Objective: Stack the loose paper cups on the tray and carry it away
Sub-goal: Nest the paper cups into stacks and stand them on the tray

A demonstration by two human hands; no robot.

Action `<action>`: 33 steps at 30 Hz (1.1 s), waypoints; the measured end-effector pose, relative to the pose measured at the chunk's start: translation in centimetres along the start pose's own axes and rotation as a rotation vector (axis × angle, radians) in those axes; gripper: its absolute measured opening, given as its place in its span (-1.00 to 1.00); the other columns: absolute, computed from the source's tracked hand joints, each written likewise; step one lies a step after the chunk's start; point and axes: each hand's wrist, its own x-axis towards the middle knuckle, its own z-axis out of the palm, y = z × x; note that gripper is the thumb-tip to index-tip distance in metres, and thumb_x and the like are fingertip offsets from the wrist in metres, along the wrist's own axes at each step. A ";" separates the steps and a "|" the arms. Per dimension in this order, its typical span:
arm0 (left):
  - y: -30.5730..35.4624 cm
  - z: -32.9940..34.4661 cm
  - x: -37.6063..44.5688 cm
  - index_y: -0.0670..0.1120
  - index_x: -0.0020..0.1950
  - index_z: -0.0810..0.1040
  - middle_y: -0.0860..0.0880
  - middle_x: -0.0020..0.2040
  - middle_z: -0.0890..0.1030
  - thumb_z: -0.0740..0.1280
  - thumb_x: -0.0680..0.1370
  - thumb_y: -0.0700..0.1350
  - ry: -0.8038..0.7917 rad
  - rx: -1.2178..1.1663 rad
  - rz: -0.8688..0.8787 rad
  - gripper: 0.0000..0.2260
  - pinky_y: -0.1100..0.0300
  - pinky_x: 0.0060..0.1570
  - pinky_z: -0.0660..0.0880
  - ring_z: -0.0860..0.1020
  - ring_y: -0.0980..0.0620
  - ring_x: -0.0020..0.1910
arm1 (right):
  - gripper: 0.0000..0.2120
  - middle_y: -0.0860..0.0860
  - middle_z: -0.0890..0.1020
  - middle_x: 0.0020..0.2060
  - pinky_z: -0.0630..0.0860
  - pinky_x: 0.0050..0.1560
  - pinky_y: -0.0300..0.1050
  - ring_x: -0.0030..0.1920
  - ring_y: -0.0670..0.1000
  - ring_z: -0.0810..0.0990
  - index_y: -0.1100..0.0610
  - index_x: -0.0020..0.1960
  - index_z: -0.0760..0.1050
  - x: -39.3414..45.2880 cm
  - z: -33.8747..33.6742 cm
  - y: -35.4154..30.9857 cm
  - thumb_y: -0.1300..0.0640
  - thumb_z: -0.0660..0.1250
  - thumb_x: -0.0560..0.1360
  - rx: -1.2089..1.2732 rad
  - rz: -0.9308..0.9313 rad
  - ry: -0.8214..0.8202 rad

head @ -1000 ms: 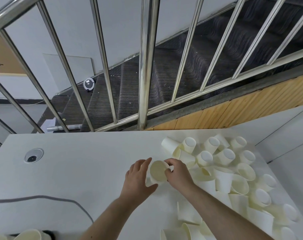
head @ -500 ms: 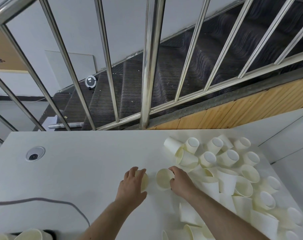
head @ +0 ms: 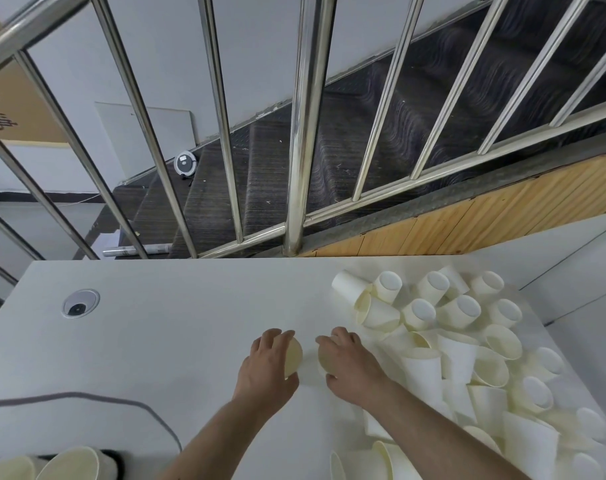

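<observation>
Cups now split vs 1 s ago: left hand (head: 265, 367) grip clamps left cup (head: 293, 356), right hand (head: 352, 367) right cup (head: 324, 358).

Matt paper cups (head: 421, 370); smooth matt white table (head: 177, 317); glossy metal railing (head: 303, 133); wood panel (head: 474, 223).

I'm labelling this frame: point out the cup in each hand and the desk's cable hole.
left-hand cup (head: 293, 356), head view, inner wall
right-hand cup (head: 324, 358), head view, inner wall
cable hole (head: 80, 302), head view, grommet centre
</observation>
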 end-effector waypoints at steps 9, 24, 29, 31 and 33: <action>0.1 -0.7 -2.6 0.07 0.48 0.18 0.09 0.41 0.25 0.31 0.46 -0.02 0.043 -0.035 0.016 -0.39 0.18 0.09 0.48 0.30 0.02 0.34 | -0.37 -0.01 0.20 0.38 0.52 0.10 -0.06 0.36 0.08 0.24 -0.04 0.51 0.15 -3.6 -1.7 -1.5 0.15 0.26 0.49 0.081 -0.009 0.160; 0.4 -1.9 -16.3 0.04 0.44 0.27 0.08 0.36 0.31 0.37 0.43 -0.06 0.225 -0.116 0.075 -0.40 0.14 0.08 0.48 0.35 0.00 0.29 | -0.35 -0.04 0.18 0.40 0.50 0.12 -0.09 0.40 0.04 0.19 -0.07 0.50 0.17 -16.4 0.0 -7.0 0.14 0.27 0.45 0.132 -0.083 0.285; -1.1 -1.3 -22.3 0.00 0.43 0.31 0.01 0.36 0.33 0.40 0.40 -0.09 0.248 -0.164 0.087 -0.39 0.18 0.17 0.38 0.38 -0.05 0.27 | -0.35 -0.03 0.17 0.40 0.53 0.10 -0.07 0.40 0.04 0.18 -0.07 0.51 0.16 -20.1 2.1 -9.5 0.13 0.27 0.46 0.135 -0.116 0.271; -1.8 -1.8 -25.1 0.02 0.44 0.29 0.04 0.36 0.31 0.39 0.41 -0.07 0.253 -0.169 0.060 -0.39 0.19 0.13 0.41 0.37 -0.01 0.28 | -0.35 -0.04 0.17 0.40 0.53 0.10 -0.06 0.40 0.04 0.19 -0.07 0.50 0.16 -21.5 2.9 -11.1 0.13 0.27 0.46 0.144 -0.137 0.261; -2.5 -2.4 -27.1 0.02 0.43 0.29 0.07 0.36 0.31 0.36 0.42 -0.03 0.267 -0.164 0.055 -0.40 0.17 0.11 0.44 0.38 0.02 0.27 | -0.35 -0.04 0.17 0.40 0.53 0.11 -0.05 0.40 0.05 0.19 -0.07 0.51 0.15 -22.3 3.3 -12.5 0.13 0.27 0.47 0.148 -0.156 0.258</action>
